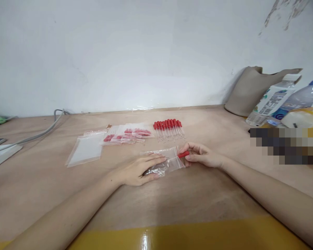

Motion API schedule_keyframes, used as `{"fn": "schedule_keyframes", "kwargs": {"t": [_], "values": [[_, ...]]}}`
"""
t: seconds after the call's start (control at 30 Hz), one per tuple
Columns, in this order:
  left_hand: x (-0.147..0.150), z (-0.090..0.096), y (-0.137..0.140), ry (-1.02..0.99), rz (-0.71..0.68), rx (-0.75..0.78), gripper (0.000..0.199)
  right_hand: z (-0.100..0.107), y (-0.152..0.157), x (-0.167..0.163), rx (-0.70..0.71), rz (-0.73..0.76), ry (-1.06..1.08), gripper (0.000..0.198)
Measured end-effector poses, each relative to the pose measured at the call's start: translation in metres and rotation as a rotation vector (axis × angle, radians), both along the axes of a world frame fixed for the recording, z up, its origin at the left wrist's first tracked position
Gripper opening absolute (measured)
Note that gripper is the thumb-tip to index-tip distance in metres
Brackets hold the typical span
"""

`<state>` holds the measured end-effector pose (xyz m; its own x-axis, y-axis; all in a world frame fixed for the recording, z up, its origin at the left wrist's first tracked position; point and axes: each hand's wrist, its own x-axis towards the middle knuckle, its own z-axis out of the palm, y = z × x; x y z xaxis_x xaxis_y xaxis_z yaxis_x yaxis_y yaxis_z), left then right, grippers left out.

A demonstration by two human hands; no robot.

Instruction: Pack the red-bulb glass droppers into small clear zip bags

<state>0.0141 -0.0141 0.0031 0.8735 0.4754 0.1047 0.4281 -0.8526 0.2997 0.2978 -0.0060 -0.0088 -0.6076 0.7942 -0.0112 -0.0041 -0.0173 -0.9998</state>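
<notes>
A clear zip bag (169, 160) lies flat on the table between my hands, its opening towards the right. My left hand (142, 170) rests on the bag's left part, fingers stretched out flat. In my right hand (202, 156), thumb and fingers pinch the red rubber bulb of a dropper (184, 154) at the bag's mouth; its stem is hard to make out. Behind the bag, several more red-bulbed droppers (169, 128) lie side by side in a row, thin clear stems towards me. Filled zip bags (127, 133) with red bulbs showing overlap to their left.
A stack of flat zip bags (86, 151) lies at the left. A grey cable (45, 131) runs to the left edge. A beige container (246, 92) and plastic bottles (273, 99) stand at the back right. Yellow tape (169, 234) lines the front edge.
</notes>
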Motion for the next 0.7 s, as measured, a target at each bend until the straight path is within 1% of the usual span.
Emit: {"fn": "schedule_keyframes", "kwargs": {"t": [0.07,0.2,0.27,0.37,0.47,0.53,0.63,0.7], "values": [[0.000,0.000,-0.001,0.000,-0.004,0.011,0.053,-0.001,0.002,-0.005,-0.015,0.025,0.000,0.028],[-0.004,-0.002,-0.002,-0.063,0.037,0.084,0.048,-0.003,0.003,-0.011,-0.004,-0.014,-0.062,0.030],[-0.006,-0.005,-0.002,-0.111,0.057,0.088,0.046,-0.005,0.003,-0.013,0.014,-0.028,-0.116,0.033],[-0.006,-0.008,-0.002,-0.148,0.069,0.047,0.041,-0.006,0.003,-0.015,0.087,-0.027,-0.165,0.034],[-0.004,-0.008,-0.002,-0.140,0.077,0.027,0.040,-0.007,0.003,-0.019,0.157,-0.027,-0.209,0.032],[-0.004,-0.007,-0.003,-0.106,0.078,0.011,0.040,-0.007,0.003,-0.021,0.127,-0.051,-0.230,0.034],[-0.005,-0.002,-0.005,-0.030,0.076,-0.005,0.042,-0.009,0.002,-0.023,0.036,-0.172,-0.224,0.038],[-0.005,0.000,-0.007,-0.004,0.084,0.003,0.045,-0.010,0.001,-0.023,0.022,-0.232,-0.212,0.039]]}}
